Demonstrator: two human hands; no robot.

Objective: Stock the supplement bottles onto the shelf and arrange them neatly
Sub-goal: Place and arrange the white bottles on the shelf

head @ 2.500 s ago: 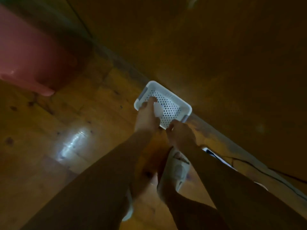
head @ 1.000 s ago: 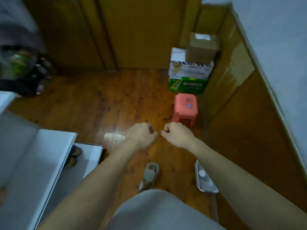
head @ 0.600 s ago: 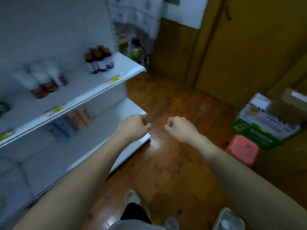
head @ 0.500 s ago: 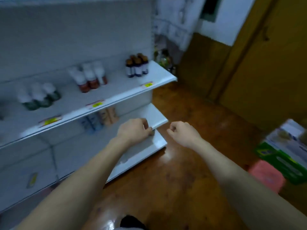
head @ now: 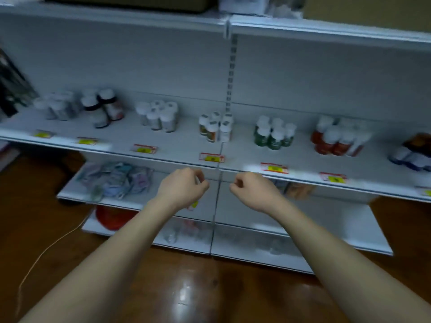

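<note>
While both forearms reach forward at the height of the lower shelf edge, the left hand (head: 183,186) and the right hand (head: 253,190) hang in the air side by side, a little apart, each with the fingers curled into a loose fist and with nothing visible inside. They are in front of the white shelf (head: 163,142) and touch neither it nor any bottle. On this shelf the supplement bottles stand in small groups in a row: clear bottles (head: 57,107) at the far left, dark bottles with white caps (head: 102,108) beside them, then white bottles (head: 159,116), a group with orange and green labels (head: 215,127) near the middle post, green bottles (head: 274,134), red bottles (head: 335,138), and blue-and-white bottles (head: 412,156) at the right edge of the view. Yellow price tags (head: 211,157) sit along the front edge of the shelf. One level below lies a heap of flat packets (head: 116,179), and under that, something red and round (head: 112,217), too blurred to identify. A thin cord (head: 46,250) runs over the wooden floor (head: 186,292) at the left.
</note>
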